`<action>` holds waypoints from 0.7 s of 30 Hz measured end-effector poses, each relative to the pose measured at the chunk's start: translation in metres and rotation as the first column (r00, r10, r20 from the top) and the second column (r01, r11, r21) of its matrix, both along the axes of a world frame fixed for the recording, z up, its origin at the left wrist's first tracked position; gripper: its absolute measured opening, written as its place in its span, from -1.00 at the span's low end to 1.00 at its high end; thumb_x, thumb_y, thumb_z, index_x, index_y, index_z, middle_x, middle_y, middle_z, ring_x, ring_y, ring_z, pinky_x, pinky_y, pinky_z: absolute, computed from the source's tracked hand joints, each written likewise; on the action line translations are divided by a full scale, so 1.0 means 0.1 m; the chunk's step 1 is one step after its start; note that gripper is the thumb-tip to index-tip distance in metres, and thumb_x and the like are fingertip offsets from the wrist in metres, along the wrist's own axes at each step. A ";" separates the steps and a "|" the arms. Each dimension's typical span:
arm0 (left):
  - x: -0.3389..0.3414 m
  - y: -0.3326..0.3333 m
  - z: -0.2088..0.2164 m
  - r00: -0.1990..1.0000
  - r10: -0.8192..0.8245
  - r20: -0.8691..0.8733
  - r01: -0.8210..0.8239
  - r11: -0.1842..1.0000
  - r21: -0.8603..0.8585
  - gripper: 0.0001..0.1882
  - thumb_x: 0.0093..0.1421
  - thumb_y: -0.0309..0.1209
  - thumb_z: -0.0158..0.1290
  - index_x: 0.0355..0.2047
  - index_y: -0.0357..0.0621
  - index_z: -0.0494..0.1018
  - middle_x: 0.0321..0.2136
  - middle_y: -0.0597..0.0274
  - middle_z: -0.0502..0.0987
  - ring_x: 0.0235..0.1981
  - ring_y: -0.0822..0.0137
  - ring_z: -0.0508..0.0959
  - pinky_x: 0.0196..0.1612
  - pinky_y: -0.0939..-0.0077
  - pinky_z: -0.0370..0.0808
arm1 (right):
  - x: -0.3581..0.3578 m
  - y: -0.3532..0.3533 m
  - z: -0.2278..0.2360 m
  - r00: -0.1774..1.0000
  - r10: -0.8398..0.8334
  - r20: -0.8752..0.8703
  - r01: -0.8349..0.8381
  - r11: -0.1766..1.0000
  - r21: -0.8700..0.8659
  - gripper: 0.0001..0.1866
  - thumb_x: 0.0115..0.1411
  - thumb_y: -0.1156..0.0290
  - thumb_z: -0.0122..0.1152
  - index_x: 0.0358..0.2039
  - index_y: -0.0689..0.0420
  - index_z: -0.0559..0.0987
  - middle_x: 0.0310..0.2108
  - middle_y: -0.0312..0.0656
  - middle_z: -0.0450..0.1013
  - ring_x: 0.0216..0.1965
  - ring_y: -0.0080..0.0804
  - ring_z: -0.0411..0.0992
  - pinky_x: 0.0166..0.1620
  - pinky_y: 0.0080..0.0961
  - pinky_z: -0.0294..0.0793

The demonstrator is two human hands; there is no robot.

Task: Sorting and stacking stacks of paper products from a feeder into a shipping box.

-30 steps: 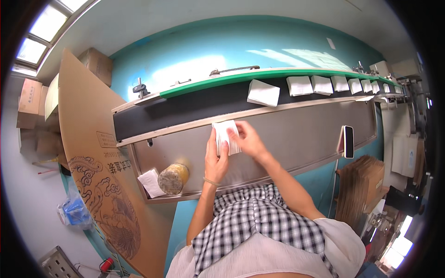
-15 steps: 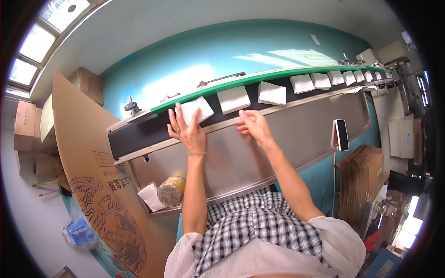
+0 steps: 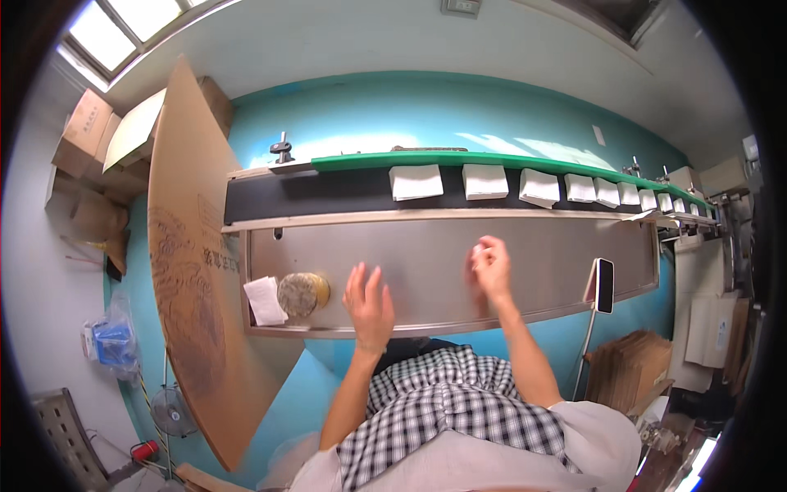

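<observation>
My left hand [image 3: 369, 313] hovers over the near part of the metal tray table [image 3: 426, 271], palm turned down, fingers apart and nothing in them. To its right, my right hand [image 3: 493, 271] is raised over the same surface with fingers curled in, partly smeared by motion; whether anything is in them is hidden. Beyond both hands, a black conveyor belt [image 3: 328, 195] carries a row of white folded tissue stacks [image 3: 416, 182] running off to the right. Neither hand touches a stack.
A round stone-like block [image 3: 300, 295] and a white tissue stack [image 3: 266, 300] sit at the table's left end. A phone [image 3: 605, 285] stands on a holder at the right edge. A large cardboard sheet [image 3: 184, 246] rises on the left. Flattened cartons [image 3: 627, 369] lean lower right.
My left hand has let go of the nearest tissue stack on the belt and drawn back toward me. My right hand has also pulled back from the belt. The view has shifted.
</observation>
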State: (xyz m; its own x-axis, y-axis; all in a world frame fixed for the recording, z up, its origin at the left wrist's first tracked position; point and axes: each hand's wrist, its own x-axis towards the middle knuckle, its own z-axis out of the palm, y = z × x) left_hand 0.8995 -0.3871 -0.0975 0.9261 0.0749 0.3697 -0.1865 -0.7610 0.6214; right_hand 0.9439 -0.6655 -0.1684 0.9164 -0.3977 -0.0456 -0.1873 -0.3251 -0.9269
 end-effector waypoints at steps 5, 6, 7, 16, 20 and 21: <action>-1.52 0.14 0.04 0.988 0.108 -0.112 -0.113 0.993 -0.042 -0.67 0.18 -0.58 0.12 -0.01 -0.25 0.47 0.05 -0.07 0.45 0.05 -0.08 0.45 0.09 0.12 0.40 | -0.44 0.59 0.43 0.945 0.323 0.049 -0.317 0.943 -0.096 -0.69 0.18 0.41 0.30 -0.06 0.12 0.53 -0.59 -0.21 0.46 -0.59 -0.42 0.44 -0.45 -0.46 0.45; -1.82 0.16 -0.02 0.973 0.171 -0.154 -0.180 0.982 -0.050 -0.67 0.18 -0.58 0.12 -0.03 -0.26 0.47 0.02 -0.08 0.46 0.03 -0.09 0.46 0.08 0.11 0.41 | -0.46 0.59 0.59 0.926 0.378 -0.002 -0.376 0.921 -0.099 -0.68 0.18 0.39 0.29 -0.06 0.14 0.52 -0.51 -0.16 0.48 -0.51 -0.38 0.47 -0.38 -0.43 0.47; -2.09 0.17 -0.09 0.956 0.222 -0.193 -0.237 0.970 -0.058 -0.68 0.17 -0.59 0.12 -0.04 -0.26 0.47 -0.01 -0.08 0.47 0.01 -0.09 0.47 0.06 0.11 0.42 | -0.44 0.57 0.67 0.906 0.421 -0.050 -0.424 0.900 -0.101 -0.67 0.18 0.36 0.28 -0.06 0.17 0.51 -0.43 -0.11 0.50 -0.42 -0.34 0.49 -0.32 -0.40 0.49; -4.36 0.16 -0.78 0.519 0.580 -0.628 -0.704 0.707 0.072 -0.62 0.20 -0.43 0.10 0.02 -0.29 0.43 -0.07 -0.08 0.49 -0.16 0.04 0.53 -0.15 0.20 0.49 | 0.90 -2.05 -0.11 0.971 -0.221 -0.087 0.090 0.681 -0.727 -0.66 0.21 0.37 0.03 -0.01 0.17 0.39 0.04 0.17 0.31 0.05 0.25 0.38 0.09 0.03 0.42; -5.23 0.25 -1.13 0.529 0.570 -0.629 -0.664 0.739 0.113 -0.61 0.12 -0.47 0.17 -0.02 -0.27 0.47 -0.13 -0.03 0.53 -0.25 0.10 0.58 -0.26 0.29 0.53 | 0.93 -2.49 -0.10 0.968 -0.248 -0.048 0.145 0.703 -0.696 -0.63 0.21 0.36 0.06 0.00 0.25 0.45 0.06 0.25 0.31 0.08 0.24 0.36 0.12 -0.01 0.39; -5.35 0.21 -1.17 0.383 0.593 -0.708 -0.734 0.661 0.157 -0.62 0.10 -0.48 0.18 -0.04 -0.25 0.48 -0.14 -0.01 0.54 -0.29 0.12 0.59 -0.30 0.33 0.53 | 0.85 -2.39 -0.21 0.968 -0.244 0.059 0.214 0.677 -0.704 -0.60 0.22 0.35 0.07 0.03 0.26 0.44 0.06 0.24 0.31 0.09 0.23 0.35 0.14 -0.03 0.37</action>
